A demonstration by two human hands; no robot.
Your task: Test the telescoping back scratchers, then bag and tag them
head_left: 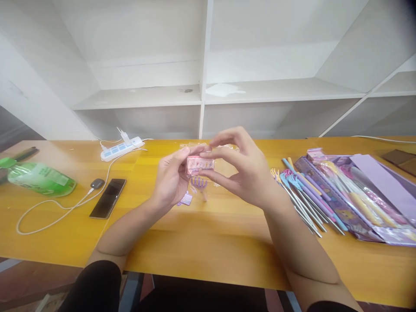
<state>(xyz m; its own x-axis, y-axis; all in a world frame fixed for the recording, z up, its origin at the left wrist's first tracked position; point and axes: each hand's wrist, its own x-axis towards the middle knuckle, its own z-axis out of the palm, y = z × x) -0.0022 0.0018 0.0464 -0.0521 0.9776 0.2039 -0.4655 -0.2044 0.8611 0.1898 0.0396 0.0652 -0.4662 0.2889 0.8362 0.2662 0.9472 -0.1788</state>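
Note:
Both hands meet above the middle of the yellow wooden table [208, 242]. Between them is a small pink rectangular packet [199, 165] with a printed picture. My left hand [170, 180] pinches its left end, fingers curled. My right hand [242, 167] grips its right end between thumb and fingers. Just under the packet a small purple comb-like piece [199, 183] lies or hangs near the table. A small purple tag [186, 199] lies on the table below my left hand. Clear plastic wrapping [195, 145] lies behind the hands.
Rows of pastel pens [305, 199] and purple stationery packs [367, 195] lie at the right. At the left are a black phone [108, 197], a white cable [58, 208], a power strip [121, 148] and a green pouch [40, 178]. White shelves [203, 95] stand behind.

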